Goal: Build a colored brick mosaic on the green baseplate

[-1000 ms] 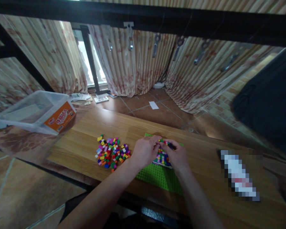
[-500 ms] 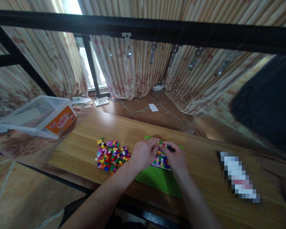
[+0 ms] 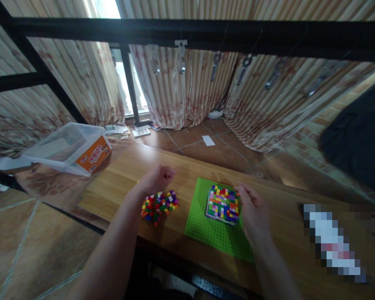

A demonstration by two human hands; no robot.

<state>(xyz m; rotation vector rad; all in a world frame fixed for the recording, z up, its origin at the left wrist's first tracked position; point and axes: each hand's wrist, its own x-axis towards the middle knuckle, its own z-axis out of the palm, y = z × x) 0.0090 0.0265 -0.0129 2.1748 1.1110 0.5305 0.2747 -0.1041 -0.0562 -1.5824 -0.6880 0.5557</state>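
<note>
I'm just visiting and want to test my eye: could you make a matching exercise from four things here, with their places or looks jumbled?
1. Baseplate
2. Loose bricks
3. Plastic bin
4. Right hand

A. Many-coloured, scattered on the wooden table
B. By the right side of the brick block
C. Green and studded
D. See-through, with an orange label

Pairs: 1-C, 2-A, 3-D, 4-B

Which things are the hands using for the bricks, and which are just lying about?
Probably in use:
- loose bricks, near the left hand
- block of bricks, beside the right hand
- green board, under the block

Probably just lying about:
- plastic box
- white paper on the floor
- pixelated thing
</note>
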